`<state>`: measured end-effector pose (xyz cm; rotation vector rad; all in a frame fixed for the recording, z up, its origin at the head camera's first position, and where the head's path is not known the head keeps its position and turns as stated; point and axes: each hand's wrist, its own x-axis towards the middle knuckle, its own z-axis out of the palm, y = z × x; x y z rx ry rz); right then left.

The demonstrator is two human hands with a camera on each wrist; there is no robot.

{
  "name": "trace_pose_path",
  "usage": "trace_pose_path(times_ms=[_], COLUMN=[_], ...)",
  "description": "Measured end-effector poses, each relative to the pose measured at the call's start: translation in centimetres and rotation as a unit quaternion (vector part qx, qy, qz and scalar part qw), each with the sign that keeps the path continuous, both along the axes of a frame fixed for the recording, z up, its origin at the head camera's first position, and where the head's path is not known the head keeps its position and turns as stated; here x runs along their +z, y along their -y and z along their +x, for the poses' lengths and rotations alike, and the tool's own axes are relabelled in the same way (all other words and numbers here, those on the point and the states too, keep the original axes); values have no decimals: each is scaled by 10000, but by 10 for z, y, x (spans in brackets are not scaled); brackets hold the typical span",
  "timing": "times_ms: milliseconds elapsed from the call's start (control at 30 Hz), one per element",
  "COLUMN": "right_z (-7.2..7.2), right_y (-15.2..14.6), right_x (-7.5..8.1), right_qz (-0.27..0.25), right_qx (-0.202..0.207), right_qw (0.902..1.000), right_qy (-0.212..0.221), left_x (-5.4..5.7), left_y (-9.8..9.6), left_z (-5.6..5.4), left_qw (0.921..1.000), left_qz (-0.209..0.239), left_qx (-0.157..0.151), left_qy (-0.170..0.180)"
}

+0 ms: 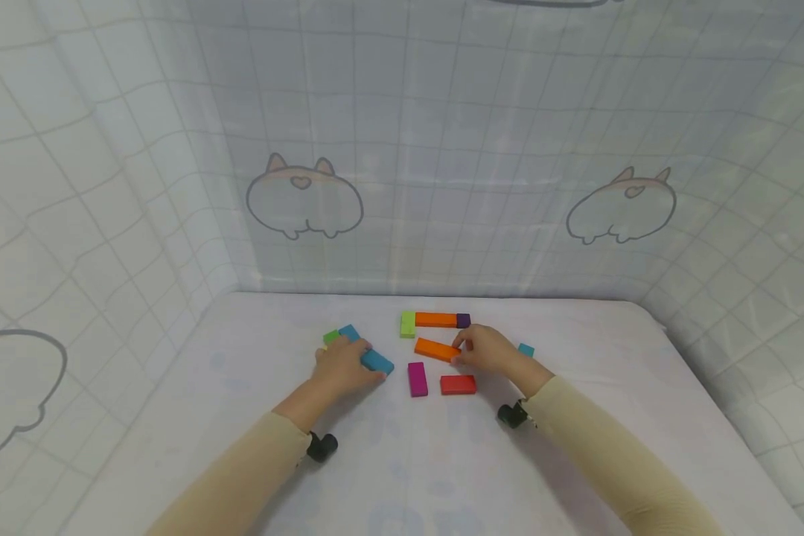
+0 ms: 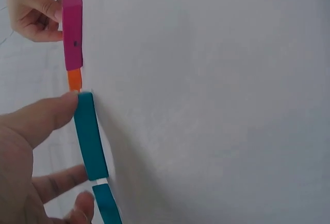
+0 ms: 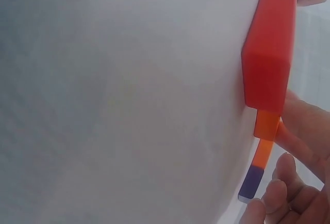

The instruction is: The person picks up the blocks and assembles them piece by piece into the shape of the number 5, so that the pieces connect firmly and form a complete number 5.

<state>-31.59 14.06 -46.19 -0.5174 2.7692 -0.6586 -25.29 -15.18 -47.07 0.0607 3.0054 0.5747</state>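
My left hand holds a blue block by its two ends, thumb at the near end and a finger at the far one, as the left wrist view also shows. Just behind it lies a second blue block, end towards the first, with a green block at its left. A bit of yellow shows beside the fingers. My right hand pinches the right end of a slanted orange block. Seen from the right wrist, a red block partly covers that orange block.
Behind the slanted block, a lime block, another orange block and a dark purple block form a row. A magenta block lies between the hands, left of the red one. A teal block shows behind the right wrist.
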Motion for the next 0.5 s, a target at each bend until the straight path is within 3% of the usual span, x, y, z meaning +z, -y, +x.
trace_pose_path(times_ms=[500], right_z=[-3], right_y=[-2], right_x=[2], right_qz=[-32], right_qx=[10], right_qw=[9999], right_qy=[127], left_x=[-2], left_y=[-4], left_z=[-15], left_qw=[9972], left_qz=[116], left_qx=[-646], left_qy=[358])
